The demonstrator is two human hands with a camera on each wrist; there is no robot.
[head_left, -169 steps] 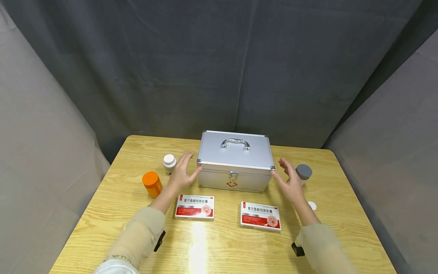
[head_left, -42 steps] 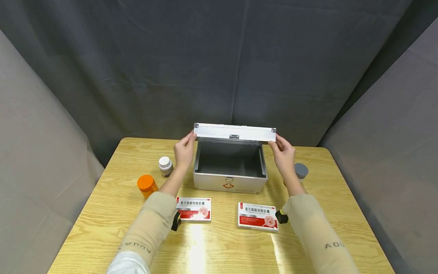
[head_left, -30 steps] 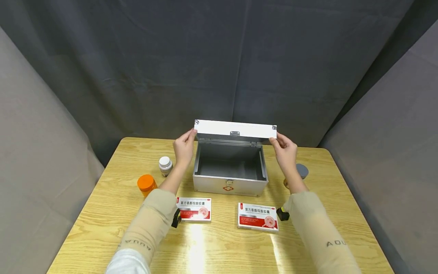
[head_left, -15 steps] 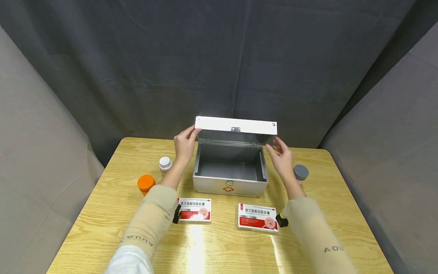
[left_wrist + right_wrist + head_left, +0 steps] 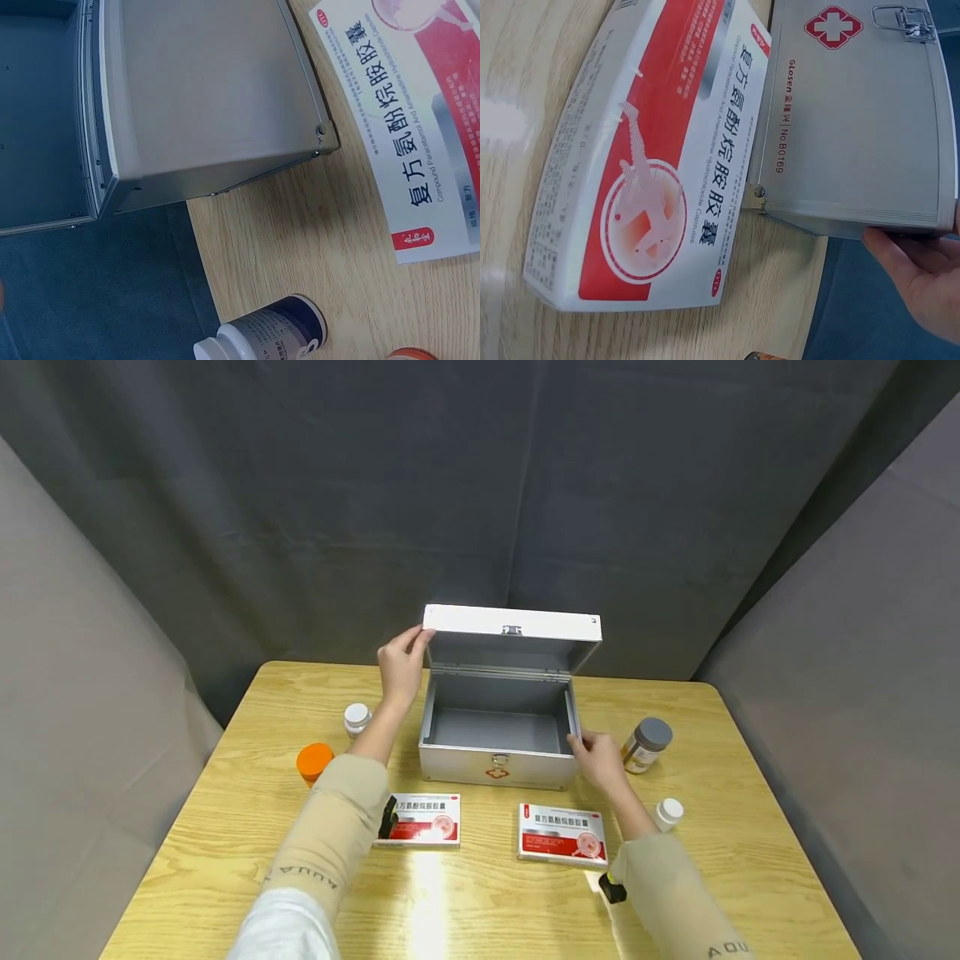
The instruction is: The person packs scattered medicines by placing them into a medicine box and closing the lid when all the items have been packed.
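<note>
A silver first-aid box [image 5: 457, 762] with a red cross stands at the middle of the table, its lid [image 5: 555, 625] raised and tilted back. Inside, the grey compartment shows bare walls. My left hand [image 5: 401, 667] pinches the lid's front left corner between thumb and fingers. Lower down, my right hand [image 5: 600, 762] holds the box's right side near the front corner. In the right wrist view, the thumb and fingers of that hand [image 5: 1, 296] are not shown here; the right hand [image 5: 930, 289] lies against the box's side [image 5: 840, 219], fingertips at the rim.
Two red-and-white capsule boxes [image 5: 429, 818] [image 5: 562, 833] lie in front. At left stand a white-capped bottle [image 5: 357, 717] and an orange-capped one [image 5: 314, 761], partly behind my arm. A grey-capped jar [image 5: 647, 745] and a small white-capped bottle [image 5: 667, 812] stand at right. Dark curtain hangs behind.
The lid, first closed, has swung up and back. My right hand has let go of the lid's right corner and come down to the box's right side; my left hand stays on the lid.
</note>
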